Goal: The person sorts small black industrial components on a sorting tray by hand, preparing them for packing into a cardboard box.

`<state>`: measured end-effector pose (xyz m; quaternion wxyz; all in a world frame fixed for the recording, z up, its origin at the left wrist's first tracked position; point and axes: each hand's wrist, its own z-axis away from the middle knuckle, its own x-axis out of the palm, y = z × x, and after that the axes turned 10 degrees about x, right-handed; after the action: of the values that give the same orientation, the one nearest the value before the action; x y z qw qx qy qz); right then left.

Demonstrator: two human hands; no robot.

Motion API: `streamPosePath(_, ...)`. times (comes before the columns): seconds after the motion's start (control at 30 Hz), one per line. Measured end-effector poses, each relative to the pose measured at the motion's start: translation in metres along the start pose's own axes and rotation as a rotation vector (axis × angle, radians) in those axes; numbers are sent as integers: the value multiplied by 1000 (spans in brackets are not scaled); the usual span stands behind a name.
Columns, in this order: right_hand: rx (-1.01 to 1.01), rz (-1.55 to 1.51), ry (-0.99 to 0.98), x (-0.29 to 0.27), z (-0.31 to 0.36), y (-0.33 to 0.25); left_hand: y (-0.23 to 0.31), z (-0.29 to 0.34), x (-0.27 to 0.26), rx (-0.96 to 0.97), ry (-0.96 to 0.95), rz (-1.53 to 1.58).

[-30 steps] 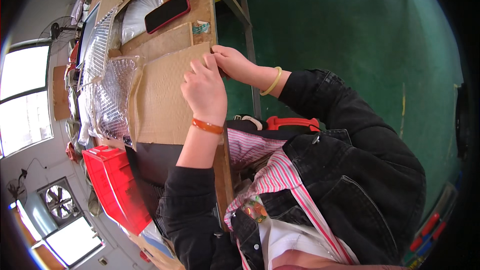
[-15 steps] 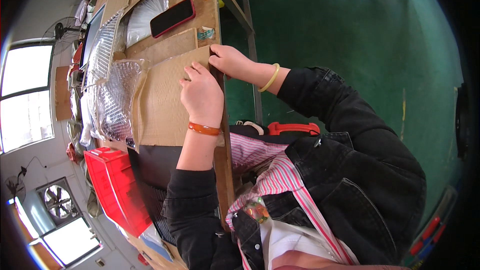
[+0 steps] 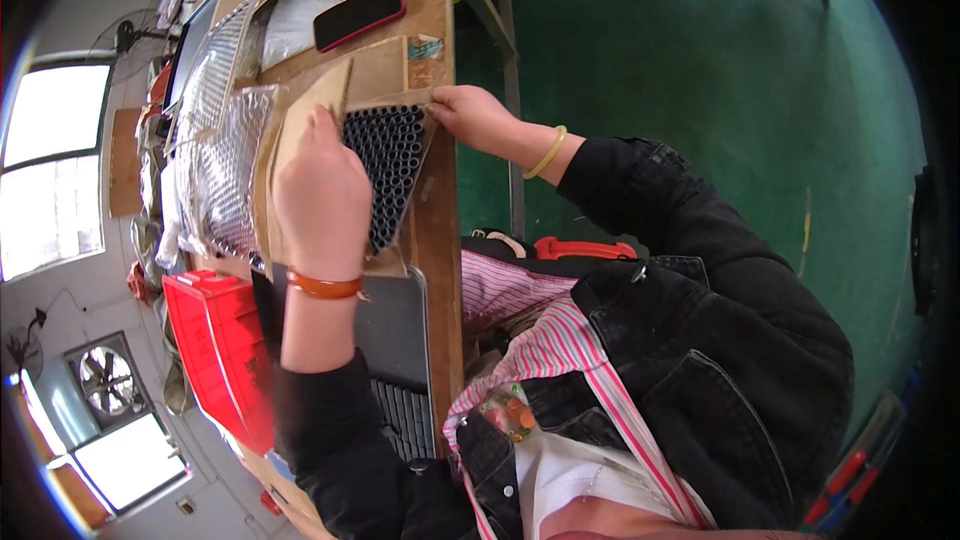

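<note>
A cardboard flap (image 3: 332,88) stands raised and tilted, with my left hand (image 3: 322,195) closed around its upper edge. Under it, tightly packed black ring-ended tubes (image 3: 392,165) show in rows inside a cardboard box. My right hand (image 3: 474,122) pinches the box's far right corner by the table edge; its fingertips are partly hidden. What looks like clear film runs along the box's right side. Bubble wrap (image 3: 225,175) lies against the left of the flap.
A phone (image 3: 360,15) lies farther back on the wooden table (image 3: 435,210). Closer to me is a black ribbed case (image 3: 395,320), with a red plastic crate (image 3: 215,350) on its left. Cardboard pieces and clear plastic are at the far left. Green floor (image 3: 650,70) lies to the right.
My left hand has moved left and lifted the cardboard flap, uncovering the black tubes. My right hand stays at the corner. The black case shows more now.
</note>
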<state>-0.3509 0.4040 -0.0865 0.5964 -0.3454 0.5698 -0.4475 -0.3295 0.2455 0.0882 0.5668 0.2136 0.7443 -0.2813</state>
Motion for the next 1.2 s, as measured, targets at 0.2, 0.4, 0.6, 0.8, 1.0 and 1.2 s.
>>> streamPosePath(0.2,12,28,11,11,0,-10,-19,10,-23,-104,0,-18)
streamPosePath(0.4,40,59,85,10,2,-18,-66,22,-60,-234,95,49)
streamPosePath(0.6,160,-172,-77,17,-8,-23,-88,57,-75,-370,142,31)
streamPosePath(0.8,234,-321,-157,14,1,-30,-154,93,-101,-488,215,49)
streamPosePath(1.0,270,-284,-251,7,5,-38,-258,142,-128,-703,123,-76)
streamPosePath(1.2,244,-234,-242,5,8,-43,-219,128,-123,-589,184,-951)
